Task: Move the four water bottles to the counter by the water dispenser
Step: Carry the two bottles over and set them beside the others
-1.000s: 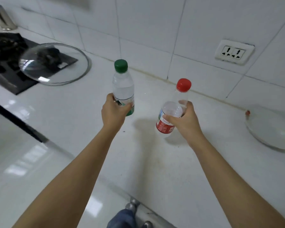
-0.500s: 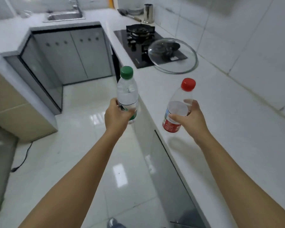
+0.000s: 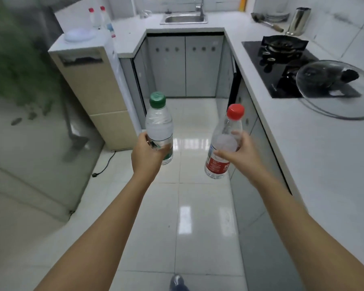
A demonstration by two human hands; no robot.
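**Two bottles in the air, a walk across the kitchen to go**

Head view: the left hand (image 3: 148, 153) grips the green-capped bottle (image 3: 159, 128) low on its label; the right hand (image 3: 239, 156) pinches the red-capped bottle (image 3: 223, 143), which tilts. That looser hold could let it slip onto the floor (image 3: 198, 206). Far ahead of the left hand, two more bottles (image 3: 97, 17) stand on the desk (image 3: 128, 40) beside the water dispenser (image 3: 88, 80), crowding the landing spot. A power cord (image 3: 105, 164) trails below the left hand.
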